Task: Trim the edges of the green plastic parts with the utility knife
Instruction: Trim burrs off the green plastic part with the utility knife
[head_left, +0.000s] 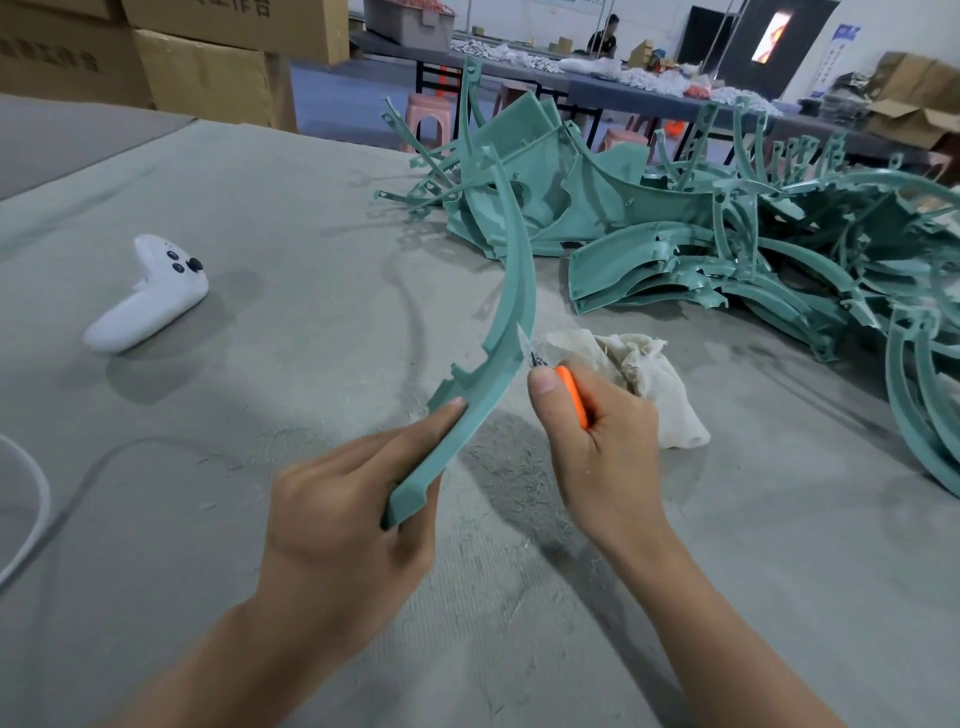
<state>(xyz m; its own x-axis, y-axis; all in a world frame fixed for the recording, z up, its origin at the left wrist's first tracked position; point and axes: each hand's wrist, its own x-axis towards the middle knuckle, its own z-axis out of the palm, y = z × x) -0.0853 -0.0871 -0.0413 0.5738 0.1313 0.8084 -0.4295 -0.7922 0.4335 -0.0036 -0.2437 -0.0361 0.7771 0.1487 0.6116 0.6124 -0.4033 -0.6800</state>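
Left of the frame, a white controller (148, 296) lies buttons-up on the grey cloth-covered bench (260, 171). A white cable (36, 499) loops in at the left edge. Right of centre, a crumpled off-white rag (649, 384) sits on the bench. Upper left, there are stacked cardboard boxes (208, 78). Along the top, pink stools (428, 122) stand by a long dark table (623, 98) strewn with white pieces, a person (605, 36) seated behind it. More open cartons (909, 109) crowd the upper right.
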